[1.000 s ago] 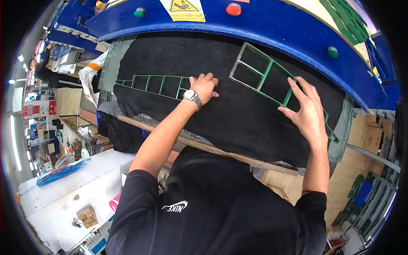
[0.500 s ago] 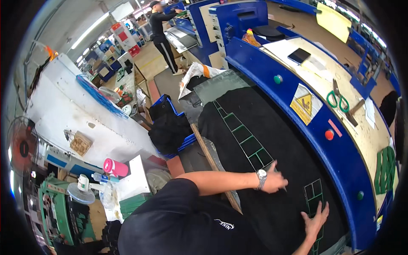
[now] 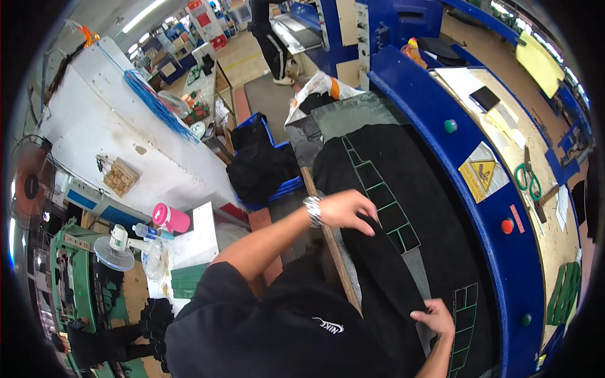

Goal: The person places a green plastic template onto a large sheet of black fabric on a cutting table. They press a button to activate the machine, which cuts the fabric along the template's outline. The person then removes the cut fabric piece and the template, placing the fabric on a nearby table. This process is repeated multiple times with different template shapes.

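Note:
Black cloth (image 3: 403, 157) covers the long work surface before me. My left hand (image 3: 348, 213), with a metal watch strap at the wrist, pinches the edge of the near piece of cloth (image 3: 378, 271). Lower down, my right hand (image 3: 436, 318) grips the same edge between thumb and fingers. Between this piece and the rest of the cloth shows a narrow grey strip of surface (image 3: 416, 268). A green-edged, ladder-like cutting die (image 3: 380, 195) lies on the cloth beyond my left hand. A second such die (image 3: 465, 327) lies just right of my right hand.
A blue machine beam (image 3: 454, 157) with buttons curves along the right. Its pale top holds green-handled scissors (image 3: 528, 181), a hammer (image 3: 543, 205) and a phone (image 3: 484, 98). Left stand a blue crate (image 3: 287, 188) of black cloth, a pink jug (image 3: 171, 218) and a wooden rail (image 3: 328, 242).
Both hands have moved left and now grip the cloth edge. The near cloth has been drawn toward me, baring a grey strip. The view has shifted too.

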The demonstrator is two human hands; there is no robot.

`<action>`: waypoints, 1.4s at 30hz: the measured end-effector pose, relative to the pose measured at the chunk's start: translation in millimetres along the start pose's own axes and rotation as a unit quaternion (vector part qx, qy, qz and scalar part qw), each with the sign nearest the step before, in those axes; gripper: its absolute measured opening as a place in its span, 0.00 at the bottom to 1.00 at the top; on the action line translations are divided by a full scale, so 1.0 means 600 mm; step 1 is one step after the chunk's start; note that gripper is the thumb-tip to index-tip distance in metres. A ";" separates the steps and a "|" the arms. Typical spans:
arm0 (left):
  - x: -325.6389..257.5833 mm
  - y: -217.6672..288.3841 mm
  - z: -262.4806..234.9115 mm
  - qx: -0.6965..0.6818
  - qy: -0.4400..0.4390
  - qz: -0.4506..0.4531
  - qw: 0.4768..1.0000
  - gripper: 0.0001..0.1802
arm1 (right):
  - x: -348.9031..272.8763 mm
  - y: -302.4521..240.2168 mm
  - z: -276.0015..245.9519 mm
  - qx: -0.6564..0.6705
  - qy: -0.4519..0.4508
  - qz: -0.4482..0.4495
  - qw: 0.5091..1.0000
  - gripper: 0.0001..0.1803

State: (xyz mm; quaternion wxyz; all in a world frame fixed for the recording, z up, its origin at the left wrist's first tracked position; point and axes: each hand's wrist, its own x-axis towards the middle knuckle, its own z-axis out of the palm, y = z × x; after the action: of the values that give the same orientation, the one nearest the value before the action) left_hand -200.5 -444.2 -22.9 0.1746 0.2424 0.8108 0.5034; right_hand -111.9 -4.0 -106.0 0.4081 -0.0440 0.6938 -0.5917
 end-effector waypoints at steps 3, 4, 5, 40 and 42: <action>-0.087 -0.093 -0.069 -0.128 0.104 -0.095 0.982 0.16 | 0.064 -0.080 -0.019 -0.153 0.020 -0.033 0.988 0.15; -0.114 -0.126 -0.088 -0.172 0.159 -0.101 0.967 0.14 | 0.096 -0.120 -0.025 -0.140 -0.010 -0.042 0.989 0.13; -0.140 -0.167 -0.108 -0.211 0.193 -0.112 0.952 0.13 | 0.129 -0.156 -0.022 -0.134 -0.014 -0.068 0.988 0.08; 0.090 -0.444 -0.180 -0.567 0.108 -0.278 0.768 0.28 | 0.536 -0.339 0.170 -0.468 0.219 -0.035 0.855 0.47; 0.109 -0.435 -0.172 -0.536 0.127 -0.288 0.784 0.28 | 0.495 -0.351 0.149 -0.473 0.261 -0.066 0.839 0.46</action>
State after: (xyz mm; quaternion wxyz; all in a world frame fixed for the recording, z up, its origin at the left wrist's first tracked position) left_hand -365.0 -580.6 -216.2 0.3083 -0.2011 0.4577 0.8093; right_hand -342.7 -297.9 -75.0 0.1017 -0.1214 0.9654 -0.2070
